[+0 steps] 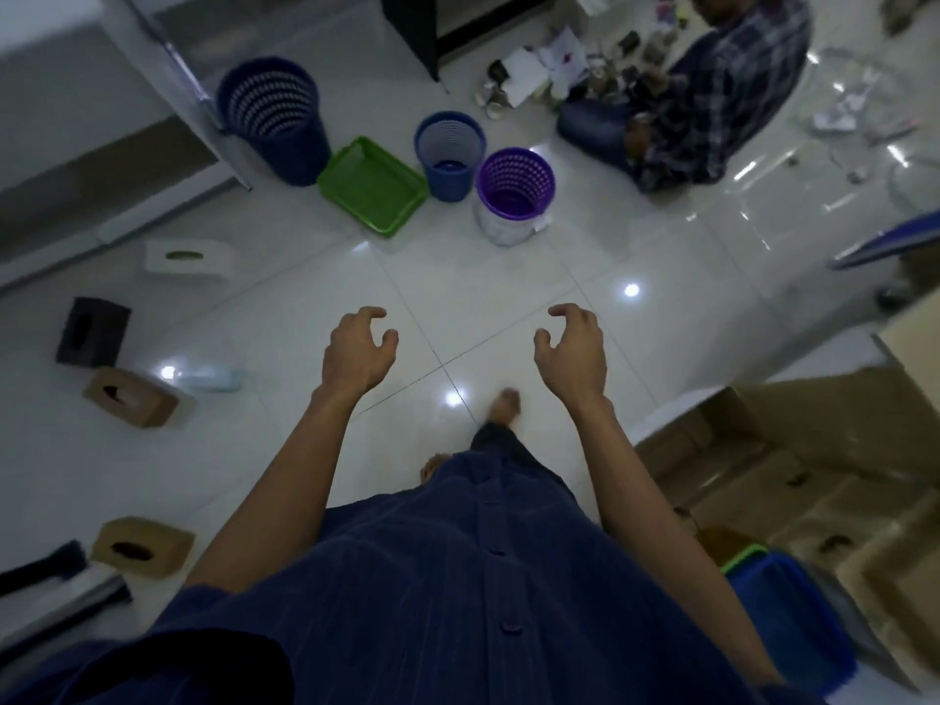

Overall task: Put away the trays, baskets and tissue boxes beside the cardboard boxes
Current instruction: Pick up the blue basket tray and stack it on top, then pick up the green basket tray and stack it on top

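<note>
Both your hands are held out in front of you over the white tiled floor [508,277], and both are empty. Your left hand [358,351] has its fingers curled loosely inward, holding nothing; your right hand [575,351] is the same, half curled and free.

Ahead of you on the floor stand three perforated baskets: a large dark blue basket [274,119], a smaller blue basket [450,155], and a purple basket [513,195] with a white lower part. The green tray [374,185] lies between the dark blue basket and the smaller blue one, touching or almost touching both. The purple basket stands just beside the smaller blue one.

At your left side the tissue boxes are spread apart on the floor: a white tissue box [188,256], a black tissue box [91,333], a brown tissue box [129,396] and a tan tissue box [142,549] nearer to you.

At your right are the cardboard boxes [793,480]. Beside them, low at the right, a blue tray [793,618] lies over another green edge.

A seated person in a checked shirt [712,94] is at the far right.

No label or writing can be read on any box or basket; the picture is too dim and blurred for that.
</note>
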